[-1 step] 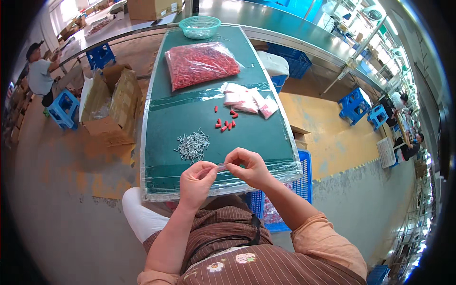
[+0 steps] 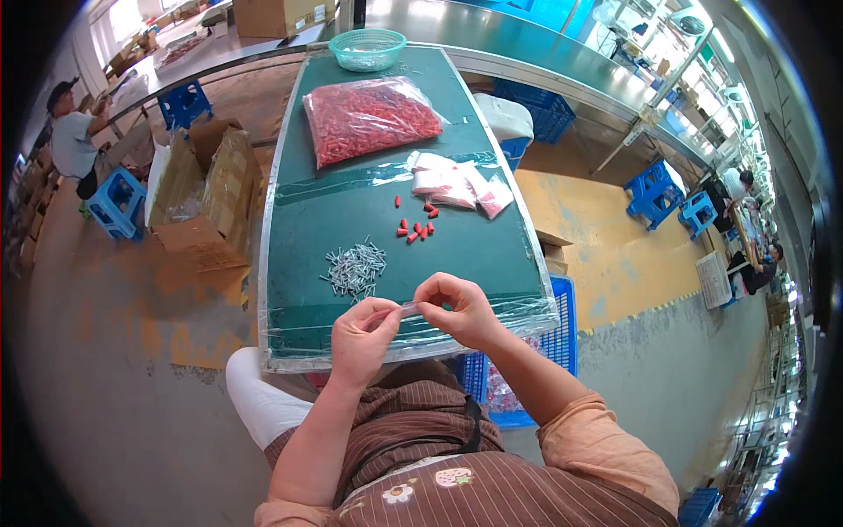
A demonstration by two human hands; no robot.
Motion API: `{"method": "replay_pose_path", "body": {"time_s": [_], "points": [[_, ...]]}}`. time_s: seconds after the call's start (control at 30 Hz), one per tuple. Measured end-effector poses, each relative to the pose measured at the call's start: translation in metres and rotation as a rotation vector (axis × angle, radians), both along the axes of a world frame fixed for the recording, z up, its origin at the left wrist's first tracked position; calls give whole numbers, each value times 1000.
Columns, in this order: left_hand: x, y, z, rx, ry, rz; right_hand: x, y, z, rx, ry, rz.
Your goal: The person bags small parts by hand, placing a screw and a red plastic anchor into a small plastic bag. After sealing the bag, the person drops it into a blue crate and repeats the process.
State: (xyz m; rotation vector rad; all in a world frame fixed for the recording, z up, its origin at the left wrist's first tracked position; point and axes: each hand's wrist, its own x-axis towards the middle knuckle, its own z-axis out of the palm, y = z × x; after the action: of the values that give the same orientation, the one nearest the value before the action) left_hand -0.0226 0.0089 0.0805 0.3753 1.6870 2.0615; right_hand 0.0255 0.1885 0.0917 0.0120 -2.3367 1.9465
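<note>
Over the near edge of the green table [image 2: 351,211], both my hands pinch a small clear plastic bag [image 2: 409,308]. My left hand [image 2: 362,338] has thumb and fingers closed on one end, and my right hand [image 2: 457,309] grips the other end between thumb and forefinger. Most of the bag is hidden by the fingers. Just beyond my left hand lies a heap of silver screws [image 2: 355,269]. Several small red plugs [image 2: 414,235] are scattered farther out. Behind them rests a stack of small flat plastic bags [image 2: 457,183].
A large clear bag of red plugs [image 2: 373,121] and a green mesh basket [image 2: 367,51] occupy the table's far half. Beneath the near right corner is a blue crate [image 2: 562,338]. An open cardboard box [image 2: 206,206] stands left. Blue stools and other people are farther off.
</note>
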Motion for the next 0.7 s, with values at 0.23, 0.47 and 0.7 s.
{"method": "replay_pose_path", "body": {"time_s": [0.23, 0.47, 0.7], "points": [[2, 2, 0, 1, -10, -3, 3, -4, 6, 67, 21, -11], [3, 2, 2, 8, 13, -41, 4, -9, 5, 80, 95, -15], [3, -2, 8, -15, -46, -34, 10, -6, -3, -265, -72, -18]]}}
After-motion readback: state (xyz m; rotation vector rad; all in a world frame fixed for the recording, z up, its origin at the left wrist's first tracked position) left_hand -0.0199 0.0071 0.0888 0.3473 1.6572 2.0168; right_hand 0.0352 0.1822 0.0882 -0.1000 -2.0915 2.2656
